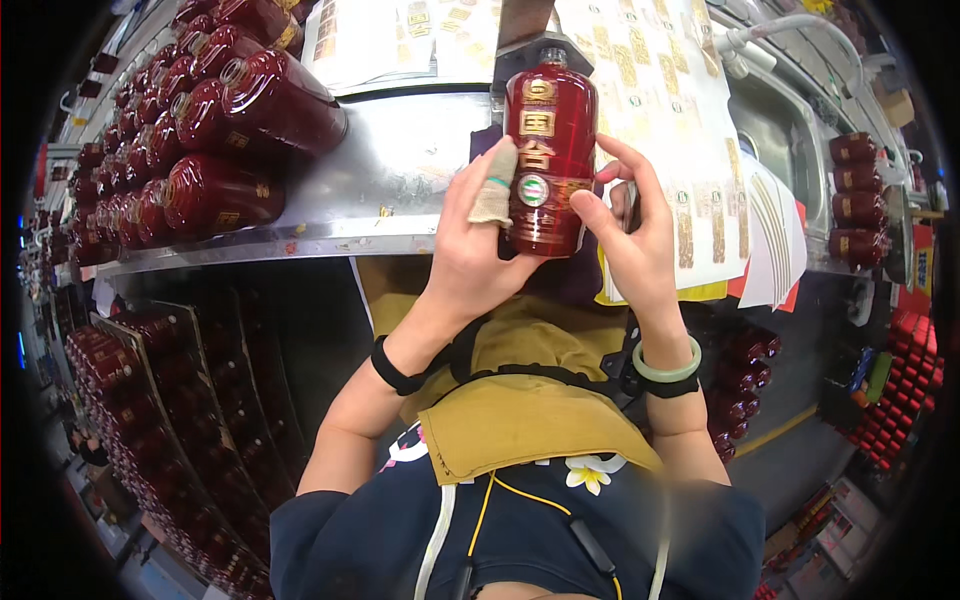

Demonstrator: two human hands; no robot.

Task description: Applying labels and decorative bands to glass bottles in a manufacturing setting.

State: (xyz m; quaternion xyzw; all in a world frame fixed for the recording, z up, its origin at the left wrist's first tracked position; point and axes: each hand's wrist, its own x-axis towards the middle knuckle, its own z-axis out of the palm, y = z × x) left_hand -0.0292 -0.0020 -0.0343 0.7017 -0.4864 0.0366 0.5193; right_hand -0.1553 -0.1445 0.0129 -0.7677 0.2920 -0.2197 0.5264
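A dark red glass bottle [553, 105] with gold lettering and a round white-and-green emblem stands in front of me, its open neck pointing away. My left hand [472, 235] is closed around its lower left side, with a cloth finger cover [493, 190] on one finger. On the bottle's right side is my right hand [640, 215], its thumb pressed near the gold band and its fingers curled by the edge. Something small and dark shows between that thumb and the fingers; I cannot make it out. Sheets of gold decals [640, 70] lie beyond the right hand.
Red bottles [280, 105] lie stacked on the metal bench [380, 150] at the left. More bottles fill a rack [130, 380] below. Another decal sheet [410, 40] is at the back. To the right are a sink [775, 125], a pale pipe [790, 25] and several bottles [855, 195].
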